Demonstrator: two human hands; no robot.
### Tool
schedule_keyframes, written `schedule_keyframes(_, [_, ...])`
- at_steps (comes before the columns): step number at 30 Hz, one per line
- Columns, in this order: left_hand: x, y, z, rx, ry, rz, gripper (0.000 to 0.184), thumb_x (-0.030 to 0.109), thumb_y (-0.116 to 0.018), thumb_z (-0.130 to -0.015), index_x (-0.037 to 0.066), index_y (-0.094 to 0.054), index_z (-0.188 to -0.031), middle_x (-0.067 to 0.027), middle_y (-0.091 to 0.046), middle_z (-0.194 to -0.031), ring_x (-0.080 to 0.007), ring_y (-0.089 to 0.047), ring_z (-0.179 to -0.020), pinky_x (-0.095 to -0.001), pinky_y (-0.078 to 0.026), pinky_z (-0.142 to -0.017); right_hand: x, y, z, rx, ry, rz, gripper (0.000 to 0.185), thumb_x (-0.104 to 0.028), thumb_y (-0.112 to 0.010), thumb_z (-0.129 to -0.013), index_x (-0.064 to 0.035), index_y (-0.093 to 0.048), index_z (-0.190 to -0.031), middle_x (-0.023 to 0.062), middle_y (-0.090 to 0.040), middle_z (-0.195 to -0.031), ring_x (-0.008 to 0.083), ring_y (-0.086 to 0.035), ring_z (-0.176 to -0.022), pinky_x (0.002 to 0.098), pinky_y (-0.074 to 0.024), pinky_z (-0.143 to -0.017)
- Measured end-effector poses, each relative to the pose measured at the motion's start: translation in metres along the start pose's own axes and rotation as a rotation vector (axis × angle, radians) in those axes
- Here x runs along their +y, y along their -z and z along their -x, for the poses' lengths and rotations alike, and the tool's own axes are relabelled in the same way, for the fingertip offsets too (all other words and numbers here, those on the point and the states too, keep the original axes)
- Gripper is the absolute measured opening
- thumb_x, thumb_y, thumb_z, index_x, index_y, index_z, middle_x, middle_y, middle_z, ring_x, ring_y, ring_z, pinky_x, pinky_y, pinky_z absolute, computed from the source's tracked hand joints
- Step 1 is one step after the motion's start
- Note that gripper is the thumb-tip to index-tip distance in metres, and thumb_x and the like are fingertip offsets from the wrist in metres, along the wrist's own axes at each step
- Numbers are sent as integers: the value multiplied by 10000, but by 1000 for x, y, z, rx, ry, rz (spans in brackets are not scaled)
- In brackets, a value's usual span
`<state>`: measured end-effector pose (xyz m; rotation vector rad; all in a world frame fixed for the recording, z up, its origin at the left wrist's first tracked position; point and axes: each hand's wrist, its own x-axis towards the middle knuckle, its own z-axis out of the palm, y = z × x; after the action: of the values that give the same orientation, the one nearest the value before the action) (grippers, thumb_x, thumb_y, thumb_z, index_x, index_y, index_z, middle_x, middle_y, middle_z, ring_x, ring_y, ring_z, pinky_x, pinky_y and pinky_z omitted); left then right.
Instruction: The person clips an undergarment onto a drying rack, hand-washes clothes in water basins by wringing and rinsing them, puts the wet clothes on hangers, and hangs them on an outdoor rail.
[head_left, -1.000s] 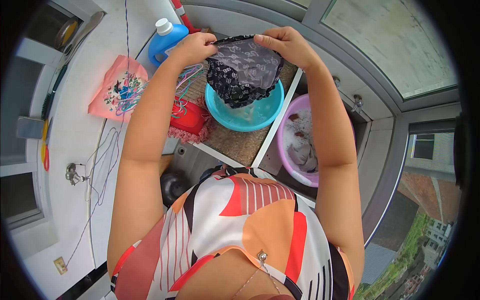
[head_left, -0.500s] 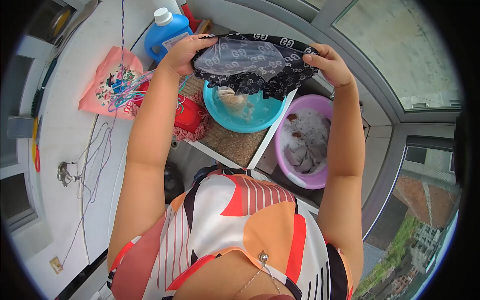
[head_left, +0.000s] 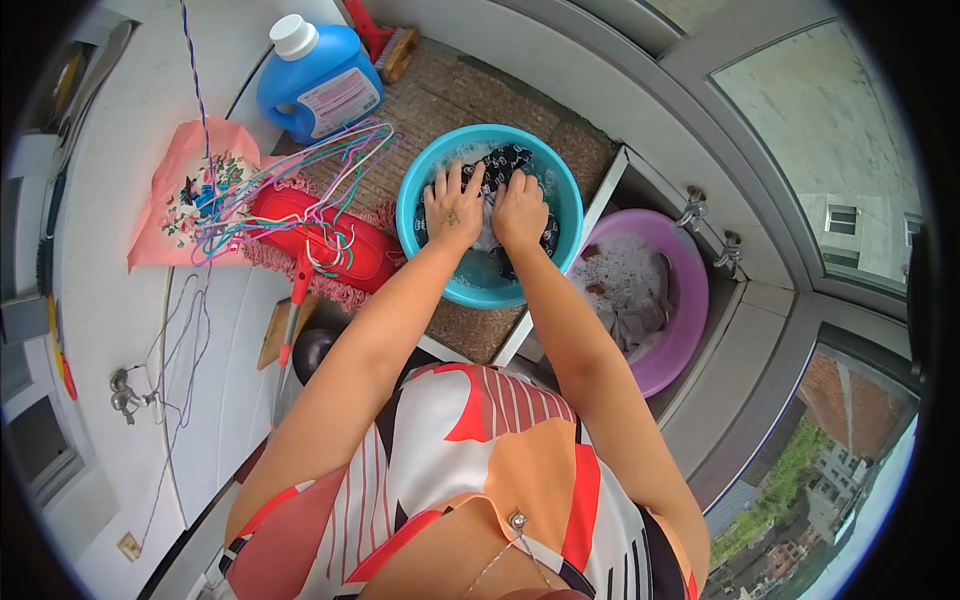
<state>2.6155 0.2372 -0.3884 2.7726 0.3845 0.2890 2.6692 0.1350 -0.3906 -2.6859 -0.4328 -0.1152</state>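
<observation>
In the turquoise basin (head_left: pixel 406 215), black printed cloth (head_left: pixel 510 160) pressed down

With the turquoise basin taken as the dial's centre, a purple basin (head_left: pixel 692 300) is set at 4 o'clock, with suds (head_left: pixel 622 262) and greyish cloth (head_left: pixel 640 325) held inside. Coloured hangers (head_left: pixel 300 172) are heaped at 9 o'clock, partly across a red mop head (head_left: pixel 375 258). A blue jug (head_left: pixel 322 85) is placed at 10 o'clock. The black printed cloth is bunched in the basin's water, exposed near 12 o'clock and again at 4. On it, towards 9 o'clock, the left hand (head_left: pixel 455 207) is laid, its fingers spread open and pointed to 12. Towards 3 o'clock the right hand (head_left: pixel 520 210) is set just beside it, fingers bent; whether cloth is gripped by them cannot be told. Two taps (head_left: pixel 692 208) are mounted farther out at 3 o'clock
</observation>
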Motion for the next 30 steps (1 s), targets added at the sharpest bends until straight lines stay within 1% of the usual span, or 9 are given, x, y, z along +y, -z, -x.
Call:
schedule_keyframes(5, [-7,-49,-6,-114,-44,-205,501,268,-480,-862,197,-424,-1355,-151,-349,-1395,-381,-273,-1299,-579,-160,-1048,20,-58,-2,-64,39,211,219,-182,-450,-844,-51,-615,-904,119,-559,-1013,307,-507,-992,453,-405,-730])
schedule_keyframes(13, [2,-49,-24,-46,-11,-88,383,271,-510,-839,169,-540,-1208,-118,-435,-1317,-347,-345,-1242,-646,-236,-972,28,-65,-12,-185,1,179,203,-190,-526,-797,-37,-614,-898,141,-562,-1106,363,-524,-1015,513,-403,-792])
schedule_keyframes(16, [-2,-16,-24,-159,28,-48,331,222,-550,-826,146,-584,-1147,-108,-500,-1251,-347,-436,-1164,-568,-334,-956,21,4,-31,-326,-94,3,184,-198,-512,-820,-81,-630,-899,153,-592,-1085,349,-572,-947,472,-447,-758])
schedule_keyframes(17, [-15,-15,-31,-157,103,125,265,173,-574,-821,116,-623,-1075,-113,-545,-1178,-333,-524,-1036,-446,-431,-887,37,7,-34,-171,-19,-79,167,-220,-545,-809,-110,-640,-893,153,-634,-946,350,-598,-867,453,-467,-722])
schedule_keyframes(19, [-31,2,-42,14,132,227,236,205,-577,-830,101,-634,-1034,-111,-558,-1109,-321,-544,-973,-413,-462,-817,39,63,-52,-288,-136,-393,218,-261,-575,-831,-46,-608,-843,189,-618,-792,396,-579,-834,445,-442,-713])
schedule_keyframes(23, [-19,82,-45,295,120,210,214,249,-561,-868,90,-615,-1000,-137,-575,-882,-329,-564,-862,-422,-456,-731,17,166,-76,-247,-139,-1017,178,-152,-582,-856,-1,-658,-914,35,-632,-704,80,-573,-673,254,-446,-599])
schedule_keyframes(27, [-8,58,-29,177,660,731,299,347,-554,-889,57,-518,-954,-136,-559,-794,-292,-594,-796,-401,-462,-705,-49,234,-55,-184,220,-829,174,-129,-602,-846,-22,-667,-966,59,-670,-788,124,-611,-683,260,-481,-638])
schedule_keyframes(29, [47,98,-14,-324,1129,1551,358,401,-555,-877,52,-514,-941,-112,-570,-820,-277,-595,-797,-427,-479,-765,-77,239,-31,-78,490,-635,160,-104,-614,-821,-35,-665,-955,71,-647,-791,186,-613,-667,294,-494,-632])
schedule_keyframes(30, [62,100,-11,-403,1107,1790,358,398,-550,-880,51,-509,-955,-112,-570,-833,-276,-594,-807,-426,-478,-771,-88,242,-18,-66,630,-537,170,-94,-617,-802,-50,-667,-959,89,-633,-810,240,-620,-670,320,-501,-632])
